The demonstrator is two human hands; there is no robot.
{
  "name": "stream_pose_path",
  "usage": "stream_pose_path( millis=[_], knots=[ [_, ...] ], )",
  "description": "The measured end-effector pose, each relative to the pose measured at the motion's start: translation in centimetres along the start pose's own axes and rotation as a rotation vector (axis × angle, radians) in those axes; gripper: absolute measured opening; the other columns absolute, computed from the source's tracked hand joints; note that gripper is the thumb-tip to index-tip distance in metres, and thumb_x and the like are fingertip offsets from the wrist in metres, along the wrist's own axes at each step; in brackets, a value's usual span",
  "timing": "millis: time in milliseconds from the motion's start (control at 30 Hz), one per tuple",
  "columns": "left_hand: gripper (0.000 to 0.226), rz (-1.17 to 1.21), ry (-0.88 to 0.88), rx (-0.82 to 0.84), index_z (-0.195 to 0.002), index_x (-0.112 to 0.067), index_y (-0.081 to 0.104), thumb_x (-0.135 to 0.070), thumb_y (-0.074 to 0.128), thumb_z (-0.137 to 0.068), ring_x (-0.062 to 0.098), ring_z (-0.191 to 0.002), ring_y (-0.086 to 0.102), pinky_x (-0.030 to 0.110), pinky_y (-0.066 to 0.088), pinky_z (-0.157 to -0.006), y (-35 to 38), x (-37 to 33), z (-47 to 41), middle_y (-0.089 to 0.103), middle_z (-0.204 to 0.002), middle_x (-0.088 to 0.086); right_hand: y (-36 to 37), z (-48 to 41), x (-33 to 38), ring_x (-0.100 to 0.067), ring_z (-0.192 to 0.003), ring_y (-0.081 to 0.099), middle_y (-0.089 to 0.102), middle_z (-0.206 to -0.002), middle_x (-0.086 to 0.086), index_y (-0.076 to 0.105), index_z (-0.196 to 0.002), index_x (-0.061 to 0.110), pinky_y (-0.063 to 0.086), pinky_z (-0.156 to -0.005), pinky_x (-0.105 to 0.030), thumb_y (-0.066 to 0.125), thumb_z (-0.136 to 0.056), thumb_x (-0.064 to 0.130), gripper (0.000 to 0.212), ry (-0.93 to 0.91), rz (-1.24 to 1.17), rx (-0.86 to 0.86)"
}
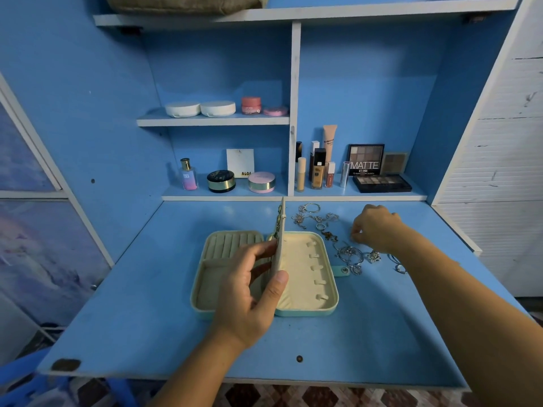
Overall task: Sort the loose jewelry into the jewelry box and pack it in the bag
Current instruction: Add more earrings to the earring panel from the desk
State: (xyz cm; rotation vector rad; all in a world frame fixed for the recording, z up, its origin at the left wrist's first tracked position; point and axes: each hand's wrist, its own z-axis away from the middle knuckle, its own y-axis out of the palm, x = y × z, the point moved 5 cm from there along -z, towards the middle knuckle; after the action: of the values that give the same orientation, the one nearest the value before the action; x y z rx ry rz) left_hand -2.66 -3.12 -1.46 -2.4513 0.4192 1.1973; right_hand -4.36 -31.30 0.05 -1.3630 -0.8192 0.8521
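Our left hand [249, 292] pinches the middle panel [280, 239] of the jewelry box [335, 289] upright. Our right hand [377, 227] curls over loose jewelry [349, 255] at the box's two o'clock; whether it grips anything, we cannot tell. Tangled chains could drag neighbours off the table [147, 304].

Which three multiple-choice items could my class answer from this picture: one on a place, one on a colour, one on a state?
1. Where does the loose jewelry lie?
A. On the desk, right of the jewelry box.
B. On a shelf.
C. In the box's left half.

2. What colour is the box's outer shell?
A. Pink.
B. Mint green.
C. Black.

3. What state is the box in?
A. Shut.
B. Upside down.
C. Open, its middle flap held upright by the left hand.

Key: 1 A, the pieces lie scattered beside the box's right edge; 2 B, its rim shows mint green; 3 C, both cream halves show and the hand pinches the flap.
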Motion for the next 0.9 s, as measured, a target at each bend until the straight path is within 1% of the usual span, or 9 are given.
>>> stream_pose_path(
  millis=[267, 333, 400, 467, 533, 600, 667, 733, 900],
  knots=[
    [0.044, -0.022, 0.014, 0.008, -0.126, -0.016, 0.055, -0.039, 0.059, -0.089, 0.022, -0.114, 0.062, 0.042, 0.055, -0.090, 0.0, -0.1, 0.0, 0.064, -0.121, 0.000, 0.9, -0.8, 0.1, -0.025, -0.107, 0.047, 0.048, -0.110, -0.006, 0.064, -0.107, 0.012, 0.039, -0.093, -0.038, 0.055, -0.089, 0.029, 0.026, 0.029, 0.008, -0.013],
    [0.043, -0.019, 0.012, 0.009, -0.125, -0.019, 0.055, -0.040, 0.058, -0.089, 0.021, -0.115, 0.062, 0.040, 0.055, -0.091, 0.0, -0.1, 0.0, 0.064, -0.121, -0.002, 0.5, -0.3, 0.4, -0.025, -0.104, 0.047, 0.049, -0.112, -0.006, 0.065, -0.104, 0.013, 0.040, -0.092, -0.038, 0.055, -0.090, 0.029, 0.024, 0.003, 0.002, -0.073],
    [0.041, -0.006, 0.010, 0.007, -0.125, -0.022, 0.055, -0.040, 0.059, -0.088, 0.021, -0.115, 0.061, 0.040, 0.054, -0.092, 0.0, -0.1, 0.1, 0.063, -0.121, -0.003, -0.4, 1.1, 1.5, -0.021, -0.095, 0.052, 0.051, -0.112, -0.005, 0.065, -0.097, 0.014, 0.045, -0.086, -0.035, 0.057, -0.091, 0.028, 0.017, -0.037, -0.225, -0.233],
    [0.040, -0.007, 0.016, 0.002, -0.125, -0.024, 0.055, -0.040, 0.059, -0.088, 0.022, -0.115, 0.061, 0.037, 0.054, -0.092, 0.0, -0.1, 0.1, 0.063, -0.121, -0.003, -1.2, 3.8, 3.5, -0.011, -0.081, 0.056, 0.056, -0.102, -0.001, 0.062, -0.090, 0.015, 0.046, -0.073, -0.025, 0.057, -0.092, 0.023, 0.010, -0.073, -0.682, -0.315],
    [0.041, -0.016, 0.026, -0.002, -0.125, -0.023, 0.056, -0.040, 0.059, -0.088, 0.022, -0.114, 0.062, 0.037, 0.054, -0.091, 0.0, 0.0, 0.0, 0.063, -0.120, -0.003, -1.1, 6.6, 6.4, -0.003, -0.065, 0.055, 0.061, -0.082, 0.000, 0.061, -0.088, 0.011, 0.044, -0.059, -0.016, 0.055, -0.094, 0.016, 0.009, -0.119, -1.149, -0.254],
    [0.041, -0.034, 0.041, 0.000, -0.125, -0.019, 0.056, -0.039, 0.059, -0.089, 0.022, -0.114, 0.062, 0.038, 0.054, -0.091, 0.1, -0.1, -0.1, 0.063, -0.120, -0.002, -0.4, 8.7, 9.0, -0.006, -0.065, 0.059, 0.064, -0.075, -0.001, 0.060, -0.089, 0.006, 0.048, -0.059, -0.016, 0.053, -0.095, 0.009, 0.009, -0.164, -1.451, -0.195],
    [0.040, -0.046, 0.058, 0.015, -0.126, -0.019, 0.056, -0.037, 0.058, -0.090, 0.023, -0.113, 0.062, 0.039, 0.054, -0.091, 0.2, -0.2, -0.1, 0.062, -0.121, -0.001, 0.5, 9.7, 10.7, -0.007, -0.069, 0.064, 0.065, -0.074, -0.001, 0.059, -0.091, 0.000, 0.052, -0.067, -0.020, 0.054, -0.094, 0.006, 0.009, -0.200, -1.620, -0.176],
    [0.039, -0.055, 0.064, 0.026, -0.127, -0.021, 0.055, -0.037, 0.058, -0.091, 0.022, -0.114, 0.061, 0.039, 0.053, -0.092, 0.3, -0.2, -0.1, 0.062, -0.121, -0.002, 1.1, 9.9, 11.5, -0.007, -0.069, 0.064, 0.065, -0.071, 0.002, 0.058, -0.093, -0.003, 0.054, -0.073, -0.026, 0.054, -0.093, 0.008, 0.011, -0.214, -1.707, -0.181],
    [0.039, -0.064, 0.063, 0.031, -0.127, -0.023, 0.055, -0.040, 0.056, -0.092, 0.022, -0.115, 0.061, 0.043, 0.053, -0.092, 0.3, -0.2, -0.1, 0.061, -0.122, -0.006, 1.1, 10.1, 11.8, -0.010, -0.069, 0.061, 0.065, -0.069, 0.002, 0.059, -0.091, 0.000, 0.053, -0.075, -0.028, 0.055, -0.093, 0.011, 0.011, -0.217, -1.789, -0.229]
  ],
)
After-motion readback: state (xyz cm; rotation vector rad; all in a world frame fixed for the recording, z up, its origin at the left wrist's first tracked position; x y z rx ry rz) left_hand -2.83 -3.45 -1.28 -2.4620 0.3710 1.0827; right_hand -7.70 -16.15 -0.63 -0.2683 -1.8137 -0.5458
